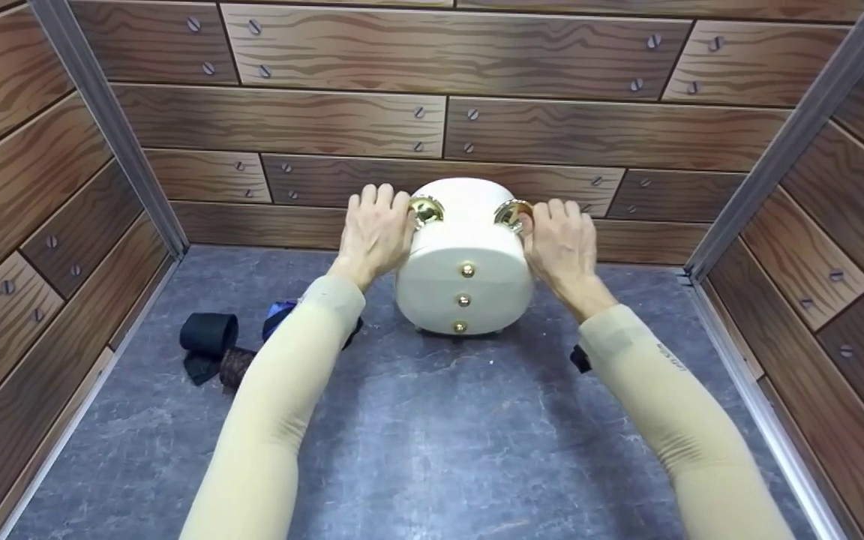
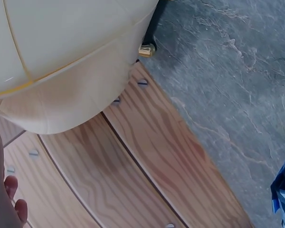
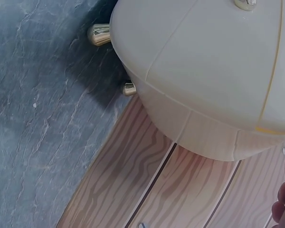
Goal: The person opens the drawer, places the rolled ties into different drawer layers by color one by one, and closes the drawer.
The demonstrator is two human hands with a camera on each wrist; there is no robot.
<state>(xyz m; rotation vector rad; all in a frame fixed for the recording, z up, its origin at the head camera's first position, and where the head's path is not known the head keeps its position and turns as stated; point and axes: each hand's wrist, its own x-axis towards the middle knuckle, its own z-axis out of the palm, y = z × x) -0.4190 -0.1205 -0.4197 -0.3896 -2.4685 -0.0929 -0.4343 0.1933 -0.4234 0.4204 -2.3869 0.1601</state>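
Cream box (image 1: 464,259) on grey floor (image 1: 432,435), flanked by left hand (image 1: 374,231) and right hand (image 1: 563,241), fingers laid straight against its sides, gold rings (image 1: 426,211) touched.

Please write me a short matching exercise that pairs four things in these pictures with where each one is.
Things:
1. left hand
2. right hand
3. black rolled cloth
4. three gold knobs

Places:
A. on the grey floor by the left wall
B. down the front of the cream box
C. at the gold ring on the box's right side
D. at the gold ring on the box's left side

Pairs: 1-D, 2-C, 3-A, 4-B
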